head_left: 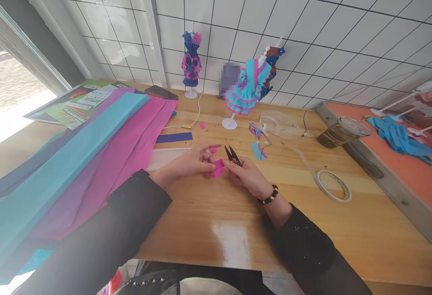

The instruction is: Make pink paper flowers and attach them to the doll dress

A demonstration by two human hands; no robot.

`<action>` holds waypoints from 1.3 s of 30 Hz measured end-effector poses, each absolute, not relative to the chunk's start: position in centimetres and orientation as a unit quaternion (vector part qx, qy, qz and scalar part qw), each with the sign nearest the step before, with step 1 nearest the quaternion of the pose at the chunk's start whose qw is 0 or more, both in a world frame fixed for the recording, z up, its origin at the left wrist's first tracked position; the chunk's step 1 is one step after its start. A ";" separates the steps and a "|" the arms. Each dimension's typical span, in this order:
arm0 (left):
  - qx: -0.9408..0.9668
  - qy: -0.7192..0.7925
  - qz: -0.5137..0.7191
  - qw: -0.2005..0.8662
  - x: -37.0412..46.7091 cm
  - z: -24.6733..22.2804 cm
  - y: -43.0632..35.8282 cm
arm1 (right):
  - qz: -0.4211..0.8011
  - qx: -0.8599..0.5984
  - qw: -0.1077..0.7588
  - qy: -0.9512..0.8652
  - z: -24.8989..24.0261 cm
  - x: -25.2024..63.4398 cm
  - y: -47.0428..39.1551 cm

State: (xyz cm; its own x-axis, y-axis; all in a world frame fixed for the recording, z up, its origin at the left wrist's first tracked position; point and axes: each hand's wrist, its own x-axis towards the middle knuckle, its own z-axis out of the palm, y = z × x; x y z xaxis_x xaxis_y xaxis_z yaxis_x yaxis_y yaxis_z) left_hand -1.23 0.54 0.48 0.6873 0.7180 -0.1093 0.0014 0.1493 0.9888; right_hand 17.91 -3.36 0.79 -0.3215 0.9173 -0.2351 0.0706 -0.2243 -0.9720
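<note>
A small bright pink piece of crepe paper (218, 168) is pinched between the thumb and fingers of my left hand (194, 162). My right hand (248, 176) is closed around dark thread snips (232, 154), their two pointed blades apart and aimed up and away from me. Its thumb and index finger also touch the right edge of the pink piece. Another small pink scrap (213, 150) shows just behind my left fingers. The handles of the snips are mostly hidden in my right palm.
Long crepe paper sheets (111, 151) cover the left side. Miniature dresses on stands (248, 83) (191, 61) line the back wall. A tape roll (334, 186), a tilted-looking cup (342, 132) and a blue-and-pink scrap (258, 150) lie rightward. A navy strip (174, 137) rests beyond my left hand.
</note>
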 end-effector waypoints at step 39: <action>0.525 0.393 0.307 0.690 0.2 0.0 0.5 | 0.551 -0.512 0.381 -0.539 0.2 17.0 -3.4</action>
